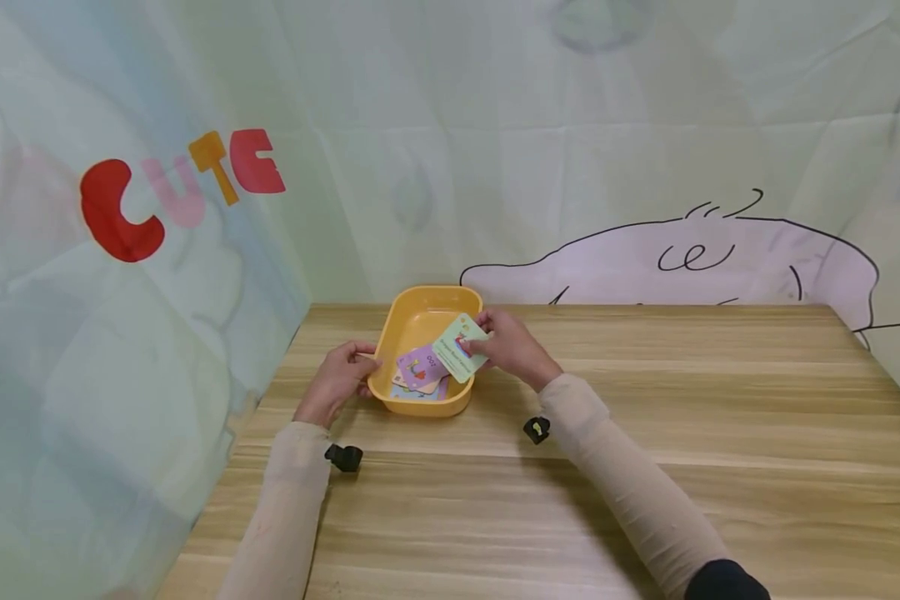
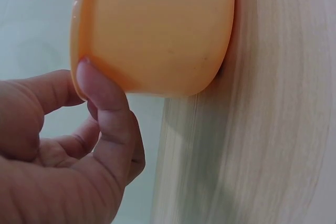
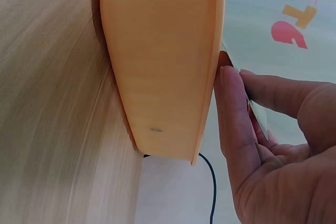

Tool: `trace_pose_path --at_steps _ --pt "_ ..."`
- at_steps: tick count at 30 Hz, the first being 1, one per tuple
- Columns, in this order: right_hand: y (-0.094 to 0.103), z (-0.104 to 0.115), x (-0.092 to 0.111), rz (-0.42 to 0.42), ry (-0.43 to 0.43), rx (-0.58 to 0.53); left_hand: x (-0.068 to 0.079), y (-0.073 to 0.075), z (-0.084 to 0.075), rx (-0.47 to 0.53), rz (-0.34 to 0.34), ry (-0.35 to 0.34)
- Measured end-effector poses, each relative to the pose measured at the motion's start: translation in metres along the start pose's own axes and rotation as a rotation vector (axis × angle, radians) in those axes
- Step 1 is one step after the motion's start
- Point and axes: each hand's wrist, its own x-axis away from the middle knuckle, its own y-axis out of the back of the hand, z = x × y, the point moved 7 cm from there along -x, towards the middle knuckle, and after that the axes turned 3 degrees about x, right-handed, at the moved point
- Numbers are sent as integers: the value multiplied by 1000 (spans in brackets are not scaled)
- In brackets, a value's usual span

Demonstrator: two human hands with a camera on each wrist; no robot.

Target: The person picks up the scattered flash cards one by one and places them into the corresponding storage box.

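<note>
A yellow plastic basin (image 1: 412, 327) with rounded corners stands on the wooden table. Inside it lie several printed cards, a purple card (image 1: 420, 368) marked 002 on top. My left hand (image 1: 339, 379) pinches the basin's left rim between thumb and fingers; the left wrist view shows the thumb against the outer wall (image 2: 157, 40). Above the basin's right rim, my right hand (image 1: 516, 343) pinches a pale green card (image 1: 456, 354) with a small picture and print. In the right wrist view that card (image 3: 256, 114) is seen nearly edge-on between thumb and fingers, beside the rim.
The wooden table (image 1: 720, 400) spreads to the right and toward me. A printed cloth backdrop (image 1: 435, 150) rises right behind its far edge, and another cloth side with CUTE lettering (image 1: 210, 162) stands at left. Small black devices (image 1: 345, 457) sit at both wrists.
</note>
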Motion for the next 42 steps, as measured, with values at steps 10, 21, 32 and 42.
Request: trace_pose_path --at_steps 10,21,32,42 --pt "-11 8 -2 3 29 64 1 0 -1 -5 -5 7" --pt "-19 11 -5 0 25 116 -1 0 -1 -13 -10 3" --pt "-27 12 -13 8 59 127 1 -1 0 -6 3 5" --pt "-33 16 -20 1 117 200 -1 0 1 2 15 1"
